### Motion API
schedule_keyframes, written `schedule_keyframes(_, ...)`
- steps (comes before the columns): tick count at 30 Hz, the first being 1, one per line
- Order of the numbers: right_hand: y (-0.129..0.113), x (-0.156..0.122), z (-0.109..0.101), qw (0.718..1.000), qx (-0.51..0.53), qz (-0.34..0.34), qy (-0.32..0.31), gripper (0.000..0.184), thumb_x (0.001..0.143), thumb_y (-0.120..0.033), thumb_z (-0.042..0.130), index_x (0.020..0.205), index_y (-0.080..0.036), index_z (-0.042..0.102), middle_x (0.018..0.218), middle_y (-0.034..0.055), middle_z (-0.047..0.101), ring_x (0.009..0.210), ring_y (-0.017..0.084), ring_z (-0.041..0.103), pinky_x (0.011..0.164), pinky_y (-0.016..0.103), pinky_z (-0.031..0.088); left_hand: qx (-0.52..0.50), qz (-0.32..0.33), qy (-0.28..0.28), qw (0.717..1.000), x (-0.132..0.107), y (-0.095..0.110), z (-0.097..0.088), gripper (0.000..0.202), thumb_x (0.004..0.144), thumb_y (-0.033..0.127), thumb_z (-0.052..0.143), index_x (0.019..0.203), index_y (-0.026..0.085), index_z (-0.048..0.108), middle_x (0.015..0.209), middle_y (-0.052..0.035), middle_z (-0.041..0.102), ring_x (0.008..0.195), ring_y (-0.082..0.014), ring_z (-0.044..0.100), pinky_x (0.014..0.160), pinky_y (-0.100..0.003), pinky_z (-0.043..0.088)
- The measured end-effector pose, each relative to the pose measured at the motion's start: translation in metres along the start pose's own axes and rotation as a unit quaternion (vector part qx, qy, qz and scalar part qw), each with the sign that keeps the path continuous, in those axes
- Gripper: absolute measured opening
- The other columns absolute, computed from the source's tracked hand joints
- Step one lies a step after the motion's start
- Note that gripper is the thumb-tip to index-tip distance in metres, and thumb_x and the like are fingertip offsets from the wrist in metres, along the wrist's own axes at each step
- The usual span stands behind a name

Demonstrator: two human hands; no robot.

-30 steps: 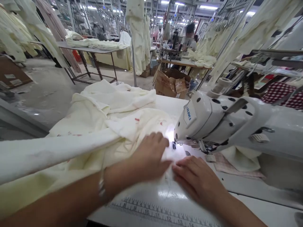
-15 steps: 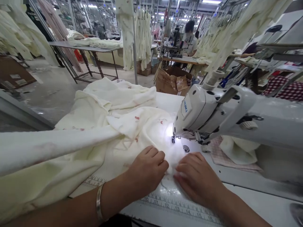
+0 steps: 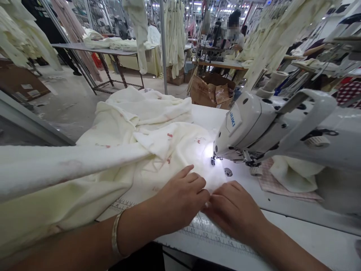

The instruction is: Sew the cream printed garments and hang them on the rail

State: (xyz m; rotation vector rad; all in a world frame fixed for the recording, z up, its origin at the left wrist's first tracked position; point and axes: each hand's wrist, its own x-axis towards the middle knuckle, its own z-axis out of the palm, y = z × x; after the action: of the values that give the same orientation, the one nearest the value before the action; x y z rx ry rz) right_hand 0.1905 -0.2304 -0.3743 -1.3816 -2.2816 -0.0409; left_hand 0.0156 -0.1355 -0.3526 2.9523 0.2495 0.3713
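Cream fabric (image 3: 152, 145) with small reddish prints lies bunched over the sewing table, one edge of it under the lit needle area. My left hand (image 3: 182, 197), with a bangle at the wrist, is closed on the near edge of this fabric, its index finger raised. Touching its fingertips, my right hand (image 3: 235, 210) pinches the same edge; the fingertips are partly hidden. Just beyond both hands is the presser foot (image 3: 213, 161) of a white sewing machine (image 3: 254, 128). A printed ruler strip (image 3: 208, 236) runs along the table below the hands.
Pink checked cloth (image 3: 272, 180) and a cream piece lie under the machine arm. An open cardboard box (image 3: 207, 92) stands behind the table. A metal-legged table (image 3: 81, 46) with folded cloth is at back left. Garments hang around, and a person (image 3: 235, 35) sits further back.
My right hand has moved left until it meets my left hand. The left index finger has lifted. The whole view has shifted slightly, so the machine appears further right.
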Motion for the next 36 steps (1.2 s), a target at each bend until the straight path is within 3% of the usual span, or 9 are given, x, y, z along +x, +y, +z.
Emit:
schedule_keyframes(3, -0.001, 0.0, 0.001, 1.0, -0.007, -0.011, 0.014, 0.006, 0.083, -0.014, 0.053, 0.078, -0.015, 0.056, 0.068, 0.0017, 0.057, 0.063, 0.013, 0.044, 0.061, 0.029, 0.028, -0.023, 0.002, -0.023, 0.999, 0.001, 0.0, 0.002, 0.011, 0.081, 0.013, 0.052, 0.071, 0.016, 0.05, 0.073, -0.0005, 0.053, 0.071, -0.0146, 0.049, 0.093, -0.035, 0.04)
schedule_keyframes(6, -0.002, -0.001, 0.003, 0.998, -0.023, -0.043, 0.038, 0.009, 0.081, -0.009, 0.052, 0.077, -0.014, 0.058, 0.066, 0.0016, 0.055, 0.062, 0.012, 0.042, 0.059, 0.029, 0.028, -0.056, -0.037, -0.034, 0.997, 0.002, 0.001, 0.0, 0.019, 0.086, 0.024, 0.049, 0.069, 0.016, 0.049, 0.072, -0.0015, 0.054, 0.07, -0.0155, 0.051, 0.086, -0.036, 0.043)
schedule_keyframes(9, -0.002, -0.003, 0.005, 0.998, -0.033, -0.053, 0.026, 0.009, 0.081, -0.009, 0.052, 0.078, -0.014, 0.06, 0.065, 0.0016, 0.054, 0.061, 0.013, 0.041, 0.057, 0.029, 0.028, -0.057, -0.098, -0.029, 0.993, 0.004, 0.003, 0.0, 0.02, 0.09, 0.027, 0.04, 0.08, 0.015, 0.052, 0.094, -0.0079, 0.059, 0.089, -0.0213, 0.054, 0.09, -0.043, 0.041)
schedule_keyframes(13, 0.003, -0.005, 0.002, 1.0, 0.011, -0.007, -0.017, 0.016, 0.084, -0.019, 0.054, 0.098, -0.015, 0.06, 0.078, 0.0046, 0.056, 0.069, 0.016, 0.047, 0.06, 0.03, 0.034, -0.02, -0.104, -0.031, 0.994, 0.008, -0.002, 0.01, 0.019, 0.087, 0.02, 0.041, 0.101, 0.012, 0.051, 0.132, -0.0156, 0.043, 0.125, -0.0288, 0.036, 0.101, -0.053, 0.03)
schedule_keyframes(16, 0.01, -0.005, -0.004, 0.998, 0.049, 0.026, -0.016, 0.023, 0.085, -0.019, 0.052, 0.107, -0.016, 0.056, 0.083, 0.0052, 0.057, 0.074, 0.016, 0.05, 0.063, 0.03, 0.039, -0.009, -0.088, -0.026, 0.996, 0.014, -0.008, 0.017, 0.02, 0.084, 0.021, 0.045, 0.102, 0.013, 0.051, 0.135, -0.0152, 0.041, 0.127, -0.0293, 0.035, 0.103, -0.055, 0.025)
schedule_keyframes(22, 0.019, -0.005, -0.008, 0.991, 0.096, 0.095, -0.011, 0.009, 0.086, -0.016, 0.046, 0.094, -0.018, 0.051, 0.076, 0.0028, 0.058, 0.069, 0.015, 0.051, 0.061, 0.028, 0.043, 0.003, -0.076, -0.001, 0.997, 0.026, -0.009, 0.024, 0.017, 0.088, 0.022, 0.04, 0.094, 0.012, 0.052, 0.125, -0.018, 0.051, 0.12, -0.029, 0.043, 0.101, -0.055, 0.028)
schedule_keyframes(29, 0.055, -0.013, -0.01, 0.994, -0.089, 0.066, -0.021, 0.02, 0.09, -0.02, 0.043, 0.105, -0.02, 0.057, 0.105, 0.0081, 0.063, 0.093, 0.021, 0.059, 0.075, 0.036, 0.046, -0.076, -0.083, -0.019, 0.993, 0.037, -0.031, 0.026, 0.02, 0.087, 0.025, 0.041, 0.102, 0.015, 0.049, 0.134, -0.0142, 0.042, 0.128, -0.0271, 0.033, 0.103, -0.061, 0.02)
schedule_keyframes(33, 0.066, -0.011, -0.016, 0.976, -0.201, 0.074, 0.036, 0.017, 0.088, -0.025, 0.049, 0.099, -0.022, 0.062, 0.092, 0.0055, 0.069, 0.081, 0.022, 0.063, 0.073, 0.037, 0.045, -0.114, -0.073, -0.034, 0.99, 0.055, -0.051, 0.019, 0.015, 0.085, 0.023, 0.045, 0.097, 0.016, 0.049, 0.125, -0.0108, 0.049, 0.121, -0.0252, 0.041, 0.104, -0.061, 0.021)
schedule_keyframes(36, 0.057, -0.006, -0.017, 0.982, -0.179, 0.038, 0.049, 0.016, 0.088, -0.021, 0.049, 0.096, -0.021, 0.062, 0.086, 0.0039, 0.069, 0.079, 0.02, 0.063, 0.073, 0.036, 0.044, -0.12, -0.078, -0.045, 0.989, 0.059, -0.053, 0.016, 0.016, 0.083, 0.02, 0.045, 0.098, 0.016, 0.049, 0.124, -0.0114, 0.049, 0.121, -0.0263, 0.041, 0.102, -0.062, 0.021)
